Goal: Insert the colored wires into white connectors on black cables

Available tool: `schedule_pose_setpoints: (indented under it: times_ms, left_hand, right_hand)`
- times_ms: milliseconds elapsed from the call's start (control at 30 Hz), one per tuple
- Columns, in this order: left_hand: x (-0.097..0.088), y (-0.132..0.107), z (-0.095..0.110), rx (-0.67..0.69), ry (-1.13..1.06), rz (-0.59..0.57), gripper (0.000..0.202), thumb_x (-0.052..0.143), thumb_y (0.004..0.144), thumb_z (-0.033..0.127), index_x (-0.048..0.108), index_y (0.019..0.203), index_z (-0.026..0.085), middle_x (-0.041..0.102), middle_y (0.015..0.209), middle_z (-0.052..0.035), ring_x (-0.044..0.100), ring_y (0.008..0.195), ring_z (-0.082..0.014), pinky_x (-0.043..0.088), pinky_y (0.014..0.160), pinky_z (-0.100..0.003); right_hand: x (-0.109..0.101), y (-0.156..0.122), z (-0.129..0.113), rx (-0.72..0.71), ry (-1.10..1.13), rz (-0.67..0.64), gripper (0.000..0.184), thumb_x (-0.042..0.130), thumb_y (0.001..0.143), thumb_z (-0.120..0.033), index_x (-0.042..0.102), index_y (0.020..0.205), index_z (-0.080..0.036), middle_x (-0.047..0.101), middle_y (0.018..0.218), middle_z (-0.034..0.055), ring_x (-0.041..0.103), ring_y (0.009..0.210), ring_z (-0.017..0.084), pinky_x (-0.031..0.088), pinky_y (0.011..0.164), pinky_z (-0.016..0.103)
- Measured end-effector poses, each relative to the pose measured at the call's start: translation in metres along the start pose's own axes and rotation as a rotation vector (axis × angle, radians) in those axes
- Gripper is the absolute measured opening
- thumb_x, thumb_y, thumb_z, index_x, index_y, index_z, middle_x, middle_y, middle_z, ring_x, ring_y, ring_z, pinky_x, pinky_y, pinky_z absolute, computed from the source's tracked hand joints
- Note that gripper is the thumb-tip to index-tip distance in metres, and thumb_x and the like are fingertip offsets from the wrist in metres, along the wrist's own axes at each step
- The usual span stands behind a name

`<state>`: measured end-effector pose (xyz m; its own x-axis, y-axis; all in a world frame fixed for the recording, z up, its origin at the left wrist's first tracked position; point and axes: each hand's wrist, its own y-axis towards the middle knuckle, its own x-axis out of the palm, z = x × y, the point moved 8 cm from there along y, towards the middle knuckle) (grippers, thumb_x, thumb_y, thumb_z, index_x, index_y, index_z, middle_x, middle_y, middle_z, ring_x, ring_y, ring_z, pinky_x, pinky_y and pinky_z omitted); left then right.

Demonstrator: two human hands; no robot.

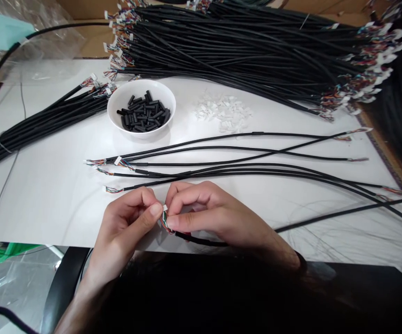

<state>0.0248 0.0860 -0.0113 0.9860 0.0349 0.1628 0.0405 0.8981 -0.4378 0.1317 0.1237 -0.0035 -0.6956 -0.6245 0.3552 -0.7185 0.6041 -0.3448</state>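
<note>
Near the front edge of the white table, my left hand point(131, 220) pinches a small white connector point(165, 208) between thumb and index finger. My right hand point(204, 208) is closed on the thin coloured wires point(165, 221) just below that connector. These wires come out of a black cable point(201, 240), which passes under my right hand and on to the right. Just beyond my hands lie several loose black cables point(221, 174) with coloured wire ends, some of them bearing white connectors. My fingertips partly hide the connector and the wires.
A white bowl point(113, 118) holds short black tube pieces point(145, 111). Right of it is a scatter of small white connectors point(225, 111). A large stack of black cables point(235, 51) fills the back, and a tied cable bundle point(44, 120) lies at the left.
</note>
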Motion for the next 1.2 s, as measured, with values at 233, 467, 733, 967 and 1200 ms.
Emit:
schedule_pose_setpoints:
  times_ms: [233,467,733,967,1200]
  left_hand:
    - [0.0000,0.0018,0.0003,0.023,0.005,-0.026,0.029,0.066,0.085,0.036,0.055,0.065,0.018,0.045,0.060,0.0029,0.035,0.055,-0.0100,0.021,0.049,-0.025]
    - [-0.0008,0.0025,0.0014,0.098,0.075,-0.089,0.029,0.062,0.089,0.036,0.054,0.068,0.018,0.043,0.062,0.0036,0.035,0.056,-0.0096,0.024,0.050,-0.024]
    - [0.0004,0.0010,0.0039,0.104,0.043,-0.029,0.028,0.064,0.087,0.034,0.055,0.066,0.018,0.042,0.062,0.0033,0.034,0.056,-0.0098,0.021,0.050,-0.025]
    - [0.0008,0.0003,0.0054,0.105,0.013,-0.033,0.026,0.064,0.086,0.032,0.057,0.066,0.017,0.046,0.062,0.0027,0.037,0.053,-0.0094,0.024,0.048,-0.024]
    - [0.0008,0.0018,0.0050,0.122,0.043,-0.084,0.026,0.063,0.088,0.033,0.056,0.068,0.018,0.045,0.063,0.0033,0.037,0.055,-0.0088,0.025,0.049,-0.022]
  right_hand:
    - [0.0017,0.0006,0.0034,0.016,0.077,-0.009,0.012,0.073,0.074,-0.020,0.068,0.065,-0.013,0.054,0.073,-0.0025,0.052,0.062,0.008,0.042,0.059,0.023]
    - [0.0031,0.0002,0.0055,0.030,0.116,-0.017,0.013,0.074,0.072,-0.020,0.068,0.064,-0.012,0.054,0.072,-0.0030,0.052,0.062,0.008,0.042,0.059,0.023]
    - [0.0039,0.0001,0.0061,0.038,0.137,-0.025,0.015,0.077,0.072,-0.023,0.068,0.064,-0.013,0.054,0.072,-0.0029,0.051,0.062,0.008,0.040,0.059,0.023]
    - [0.0027,0.0007,0.0068,0.036,0.144,-0.013,0.016,0.078,0.071,-0.024,0.068,0.064,-0.013,0.053,0.071,-0.0031,0.050,0.062,0.008,0.039,0.059,0.024]
    - [0.0022,-0.0001,0.0067,0.031,0.137,-0.011,0.017,0.078,0.071,-0.024,0.067,0.065,-0.013,0.054,0.071,-0.0030,0.051,0.062,0.008,0.039,0.060,0.024]
